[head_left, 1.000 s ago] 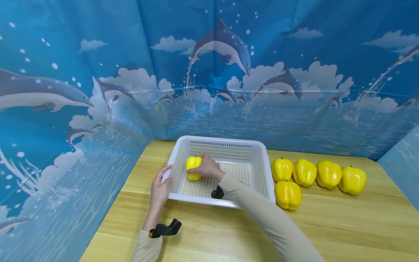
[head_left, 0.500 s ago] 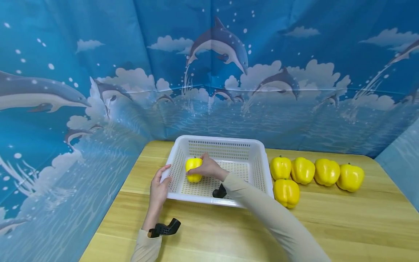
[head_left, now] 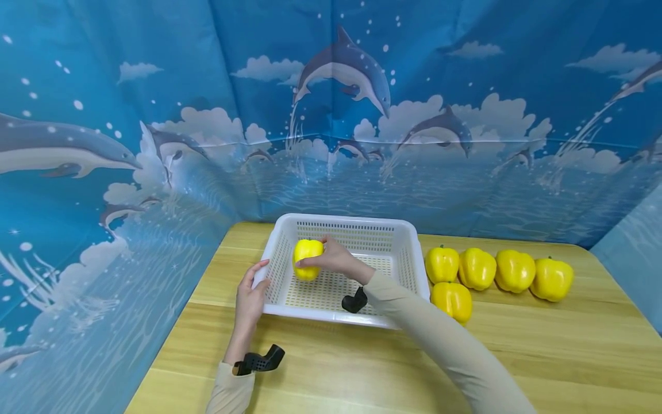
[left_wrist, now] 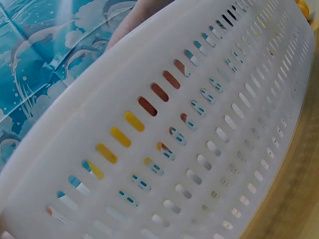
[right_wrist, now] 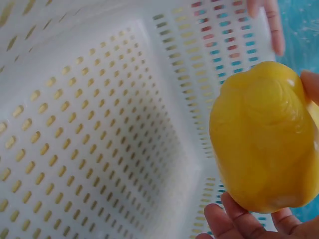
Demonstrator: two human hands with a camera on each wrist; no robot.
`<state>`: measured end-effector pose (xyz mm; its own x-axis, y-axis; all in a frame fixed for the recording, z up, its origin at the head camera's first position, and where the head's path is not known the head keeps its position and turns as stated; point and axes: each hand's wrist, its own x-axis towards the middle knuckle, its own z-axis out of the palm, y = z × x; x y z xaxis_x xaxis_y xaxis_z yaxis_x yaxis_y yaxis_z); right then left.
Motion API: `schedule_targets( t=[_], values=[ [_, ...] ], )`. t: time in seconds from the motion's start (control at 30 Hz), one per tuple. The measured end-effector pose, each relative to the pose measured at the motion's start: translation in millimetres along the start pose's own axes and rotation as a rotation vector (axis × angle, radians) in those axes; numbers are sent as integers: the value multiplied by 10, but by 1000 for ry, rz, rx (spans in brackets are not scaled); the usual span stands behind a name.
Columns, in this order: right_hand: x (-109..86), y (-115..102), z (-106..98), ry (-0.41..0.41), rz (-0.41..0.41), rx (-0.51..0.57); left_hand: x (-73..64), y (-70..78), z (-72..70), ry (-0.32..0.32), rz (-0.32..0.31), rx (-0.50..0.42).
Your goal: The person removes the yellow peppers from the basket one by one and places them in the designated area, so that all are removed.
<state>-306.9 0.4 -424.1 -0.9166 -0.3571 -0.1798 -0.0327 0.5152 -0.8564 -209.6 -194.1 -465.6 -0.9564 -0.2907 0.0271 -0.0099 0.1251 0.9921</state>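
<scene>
A yellow bell pepper (head_left: 307,253) is held by my right hand (head_left: 335,256) inside the left part of a white perforated plastic basket (head_left: 351,219). In the right wrist view, the pepper (right_wrist: 264,139) is up near the basket's end wall, with fingers (right_wrist: 239,219) below it and a thumb at its upper right. My left hand (head_left: 250,299) grips the basket's left rim. The left wrist view is mostly filled by the basket's slotted outer wall (left_wrist: 60,149), and yellow shows through some slots. Apart from this pepper, the visible basket floor is bare.
To the right of the basket, a row of several yellow bell peppers (head_left: 477,269) lies on the wooden table (head_left: 331,368). One more pepper (head_left: 452,301) sits in front of the row, close against the basket. A blue dolphin-print curtain (head_left: 289,190) hangs behind the table.
My right hand has raised the pepper from the basket floor, and the right wrist has shifted slightly to the right. The left hand keeps its grip on the rim.
</scene>
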Motion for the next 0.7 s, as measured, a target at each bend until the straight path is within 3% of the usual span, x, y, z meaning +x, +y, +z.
schedule_targets(
  t=[0.33, 0.7],
  values=[
    [-141, -23, -257, 3, -43, 216, -9, 19, 13, 3, -12, -4],
    [-385, -58, -480, 130, -90, 226, -2, 14, 3, 5, -24, -10]
  ],
)
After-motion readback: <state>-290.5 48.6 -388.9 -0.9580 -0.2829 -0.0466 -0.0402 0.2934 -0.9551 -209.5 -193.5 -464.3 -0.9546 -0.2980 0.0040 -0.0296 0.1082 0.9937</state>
